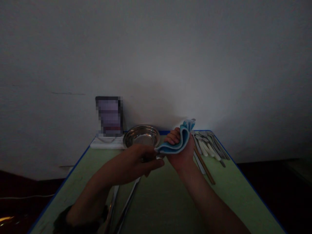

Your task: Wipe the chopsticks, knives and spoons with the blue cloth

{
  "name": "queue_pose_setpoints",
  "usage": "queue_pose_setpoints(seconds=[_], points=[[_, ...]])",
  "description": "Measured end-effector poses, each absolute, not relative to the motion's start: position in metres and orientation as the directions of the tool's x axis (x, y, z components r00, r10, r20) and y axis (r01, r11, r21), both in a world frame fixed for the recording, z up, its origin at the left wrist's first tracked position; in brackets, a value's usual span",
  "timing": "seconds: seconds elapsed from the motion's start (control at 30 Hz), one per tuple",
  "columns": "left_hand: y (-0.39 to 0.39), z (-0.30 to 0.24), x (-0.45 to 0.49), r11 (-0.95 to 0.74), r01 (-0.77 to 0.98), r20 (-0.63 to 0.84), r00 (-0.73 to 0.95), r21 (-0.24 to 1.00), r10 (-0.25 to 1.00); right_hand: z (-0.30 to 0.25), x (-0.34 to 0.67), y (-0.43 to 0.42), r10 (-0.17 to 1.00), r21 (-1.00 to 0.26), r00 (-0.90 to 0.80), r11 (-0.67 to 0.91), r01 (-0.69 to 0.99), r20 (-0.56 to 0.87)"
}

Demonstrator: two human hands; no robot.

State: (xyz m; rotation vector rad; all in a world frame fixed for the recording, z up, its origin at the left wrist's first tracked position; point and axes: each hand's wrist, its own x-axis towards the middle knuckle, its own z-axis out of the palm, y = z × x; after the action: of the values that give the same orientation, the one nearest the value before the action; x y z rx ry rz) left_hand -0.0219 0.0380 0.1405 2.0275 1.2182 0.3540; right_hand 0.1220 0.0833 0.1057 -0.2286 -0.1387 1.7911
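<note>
My right hand (179,146) is closed around a folded blue cloth (183,140) with pale edges, held above the table. A small metallic tip pokes out past the cloth's upper right end. My left hand (138,161) pinches a shiny metal utensil end (160,156) at the cloth's lower left corner. Most of that utensil is hidden by the cloth and fingers, so its kind does not show. Under my left forearm lie the two long arms of metal tongs (128,203), partly covered.
Behind my hands a steel bowl (141,129) stands by the wall, beside a blurred-out device (109,115) and a white strip (106,143). Wooden chopsticks (204,165) and several pieces of cutlery (209,146) lie right on the green, blue-edged table (161,204).
</note>
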Motion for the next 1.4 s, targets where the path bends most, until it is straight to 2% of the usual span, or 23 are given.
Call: queue_pose_setpoints(seconds=[0.17,0.27,0.43,0.6,0.9,1.0,1.13,1.3,1.4], points=[[0.041,0.138,-0.017,-0.291,0.688,-0.075,0.449,0.665,0.89,0.104,0.102,0.074,0.919,-0.371,-0.144,-0.287,-0.883,-0.368],[0.044,0.135,-0.014,-0.317,0.704,-0.015,0.421,0.636,0.907,0.099,0.093,0.07,0.894,-0.414,-0.081,-0.283,-0.865,-0.442],[0.043,0.132,-0.011,-0.34,0.725,0.036,0.4,0.599,0.916,0.095,0.089,0.068,0.91,-0.462,-0.108,-0.302,-0.834,-0.399],[0.042,0.134,-0.009,-0.342,0.718,0.028,0.41,0.606,0.912,0.093,0.088,0.066,0.95,-0.526,-0.071,-0.229,-0.819,-0.303],[0.037,0.14,-0.007,-0.381,0.678,0.1,0.415,0.629,0.904,0.098,0.102,0.082,0.936,-0.497,-0.084,-0.255,-0.829,-0.341],[0.03,0.147,-0.013,-0.381,0.645,0.1,0.427,0.662,0.898,0.102,0.112,0.091,0.944,-0.491,-0.04,-0.207,-0.846,-0.329],[0.02,0.155,-0.024,-0.382,0.658,0.109,0.416,0.649,0.903,0.108,0.129,0.103,0.956,-0.496,0.063,-0.092,-0.863,-0.286],[0.019,0.151,-0.035,-0.349,0.678,0.011,0.45,0.647,0.893,0.111,0.147,0.116,0.946,-0.474,0.153,-0.001,-0.881,-0.286],[0.026,0.144,-0.034,-0.301,0.653,-0.089,0.494,0.695,0.865,0.105,0.147,0.118,0.923,-0.493,0.225,0.045,-0.869,-0.312]])
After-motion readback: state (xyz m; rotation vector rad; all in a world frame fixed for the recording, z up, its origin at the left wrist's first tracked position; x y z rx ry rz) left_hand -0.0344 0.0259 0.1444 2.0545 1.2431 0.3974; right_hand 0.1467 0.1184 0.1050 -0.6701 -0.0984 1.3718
